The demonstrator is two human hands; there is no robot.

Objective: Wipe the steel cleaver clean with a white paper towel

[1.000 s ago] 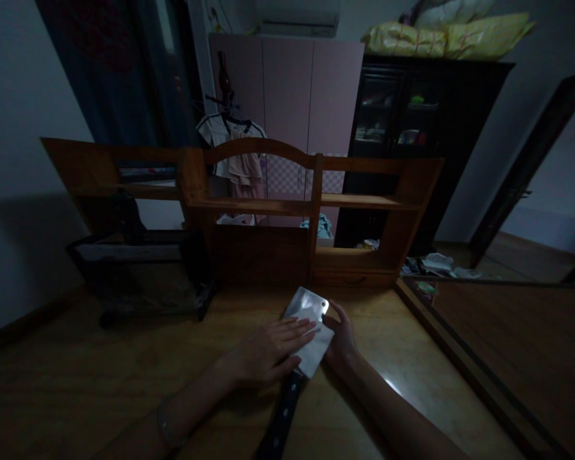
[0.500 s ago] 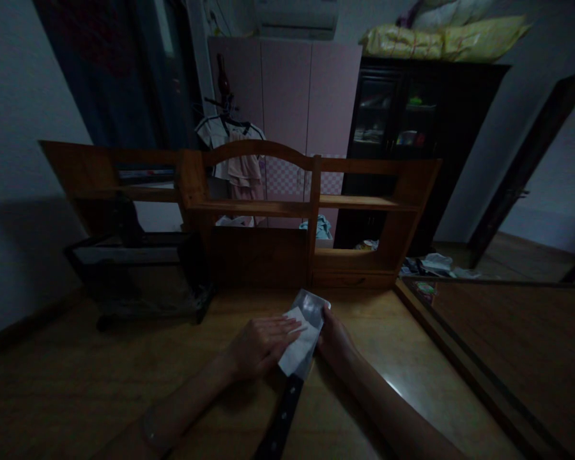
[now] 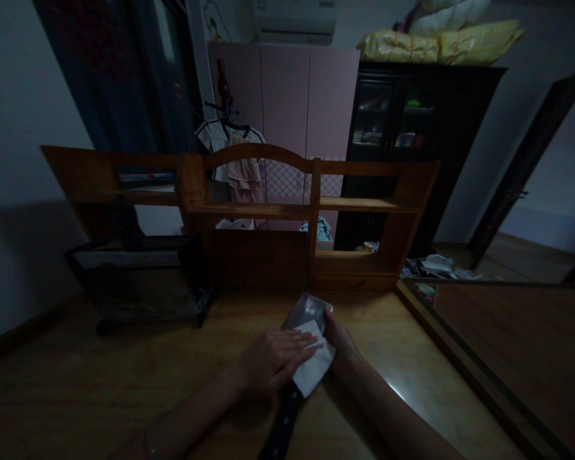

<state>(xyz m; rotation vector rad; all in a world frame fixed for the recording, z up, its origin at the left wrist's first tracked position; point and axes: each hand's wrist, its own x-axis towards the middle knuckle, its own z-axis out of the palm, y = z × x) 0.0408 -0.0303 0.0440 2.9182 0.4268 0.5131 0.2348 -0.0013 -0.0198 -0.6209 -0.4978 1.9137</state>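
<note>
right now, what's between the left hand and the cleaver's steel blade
A white square paper tissue lies flat on the broad steel cleaver blade, under the left hand, whose fingers rest on it. The head view shows this.

One cleaver [image 3: 305,311] lay on the desk, with one white wipe [image 3: 317,365] on its blade. Two hands were there: the left hand [image 3: 273,361] at nine o'clock of the wipe, the right hand [image 3: 341,342] at one o'clock. Towards twelve o'clock stood one wooden hutch [image 3: 316,204], one three-door pink wardrobe [image 3: 287,96], one dark glass-fronted cabinet [image 3: 402,115] and one air conditioner [image 3: 294,19].
</note>
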